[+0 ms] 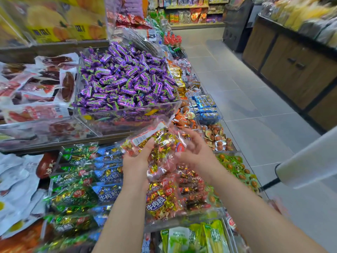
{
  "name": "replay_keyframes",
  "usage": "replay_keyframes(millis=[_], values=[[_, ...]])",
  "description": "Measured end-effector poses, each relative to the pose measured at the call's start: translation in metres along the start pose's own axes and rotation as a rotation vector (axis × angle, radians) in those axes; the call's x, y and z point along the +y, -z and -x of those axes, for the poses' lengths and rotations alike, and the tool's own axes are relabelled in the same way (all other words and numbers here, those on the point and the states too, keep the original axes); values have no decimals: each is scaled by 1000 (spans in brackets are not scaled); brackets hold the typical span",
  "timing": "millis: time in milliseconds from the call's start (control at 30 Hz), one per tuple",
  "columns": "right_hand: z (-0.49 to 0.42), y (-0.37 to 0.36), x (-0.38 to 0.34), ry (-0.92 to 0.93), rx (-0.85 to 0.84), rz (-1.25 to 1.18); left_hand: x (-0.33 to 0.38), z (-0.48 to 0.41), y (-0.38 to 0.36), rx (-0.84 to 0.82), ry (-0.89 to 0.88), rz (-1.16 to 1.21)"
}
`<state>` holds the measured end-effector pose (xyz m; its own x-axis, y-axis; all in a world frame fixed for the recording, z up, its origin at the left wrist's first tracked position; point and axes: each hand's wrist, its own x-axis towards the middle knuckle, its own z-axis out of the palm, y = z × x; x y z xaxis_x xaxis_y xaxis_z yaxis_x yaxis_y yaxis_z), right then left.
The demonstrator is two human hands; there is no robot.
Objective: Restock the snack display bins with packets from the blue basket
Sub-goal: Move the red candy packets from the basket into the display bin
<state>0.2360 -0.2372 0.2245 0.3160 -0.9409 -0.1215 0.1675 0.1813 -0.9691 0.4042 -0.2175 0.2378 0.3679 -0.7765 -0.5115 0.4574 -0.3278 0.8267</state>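
A clear snack packet [160, 141] full of red and gold wrapped pieces is held above a clear display bin [184, 220] stocked with the same red and gold packets [164, 199]. My left hand [137, 159] grips the packet's left side, thumb over its front near the white label. My right hand [194, 150] lies against the packet's right side with its fingers loosely spread. The blue basket is not in view.
Green packets [73, 196] and blue packets [107, 177] fill the bins to the left. A raised acrylic bin of purple candies [124, 84] stands behind. A roll of plastic bags [306, 161] juts in at the right, beside the tiled aisle [255, 110] and a wooden cabinet [291, 70].
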Motion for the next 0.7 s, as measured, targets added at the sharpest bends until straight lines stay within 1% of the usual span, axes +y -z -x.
replay_keyframes(millis=[33, 67, 100, 133, 167, 200, 233, 267, 300, 333, 433, 500, 533, 600, 633, 700], values=[[4, 1, 1, 145, -31, 179, 1, -1, -1, -10, 33, 27], [7, 2, 4, 323, -64, 498, 2, 0, -3, -27, 47, 21], [8, 3, 9, 532, -49, 877, 2, 1, -4, -46, 39, -19], [9, 1, 12, 724, 23, 1182, 1, 3, -5, -68, 20, -64], [8, -1, 12, 847, 116, 1355, 0, 6, -7, -85, 0, -96], [8, -2, 10, 929, 187, 1413, 0, 7, -8, -91, -1, -106], [6, -2, 8, 991, 203, 1415, -1, 7, -7, -84, 6, -98], [6, -1, 6, 1021, 172, 1398, 0, 6, -6, -74, 16, -87], [6, 2, 4, 1016, 131, 1367, 1, 5, -5, -60, 29, -74], [7, 8, 0, 962, 111, 1316, 2, 1, -2, -41, 30, -76], [9, 32, -15, 611, 196, 1170, 0, -9, 11, 31, -11, -114], [1, 54, -26, 418, 210, 1109, -1, -16, 22, 50, -59, -137], [-7, 64, -30, 314, 179, 1148, -1, -18, 26, 53, -68, -157], [-26, 74, -34, 116, 48, 1365, -3, -22, 32, 35, -82, -166], [-37, 72, -32, 36, -26, 1463, -4, -24, 34, 42, -95, -173], [-55, 58, -24, -77, -146, 1567, -6, -24, 36, 46, -122, -174]])
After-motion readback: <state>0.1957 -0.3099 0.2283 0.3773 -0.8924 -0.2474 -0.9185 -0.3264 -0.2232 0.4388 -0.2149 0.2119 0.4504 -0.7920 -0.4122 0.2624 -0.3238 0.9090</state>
